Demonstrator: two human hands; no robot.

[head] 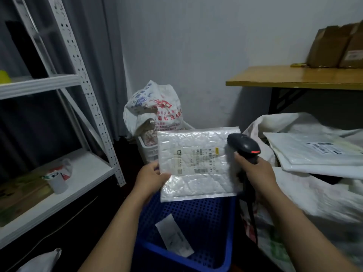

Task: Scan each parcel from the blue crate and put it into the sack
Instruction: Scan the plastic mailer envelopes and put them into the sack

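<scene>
Watching through the head camera, I have the white bubble-padded mailer with a printed label [198, 163] at the centre of the frame, held up over the blue perforated plastic crate [196, 218] that fills the lower middle. My left hand [151, 177] pinches the mailer's lower left corner, thumb on top. My right hand [255, 171], just right of centre, is wrapped round the grip of the black handheld barcode scanner [244, 146], whose head sits at the mailer's upper right edge with a red light glowing on it. I judge the scan to be under way, though I cannot tell whether it has registered. On the right of the frame the big white woven sack [314, 193] lies open, and a flat white poly mailer with a label [314, 152] already rests in its mouth, so at least one parcel looks done. In the crate I can see only one slim white packet [174, 235] on the floor at lower centre; my arms hide the crate's near corners. As I read it, what remains is to drop this mailer into the sack, then scan and bag that last packet.
</scene>
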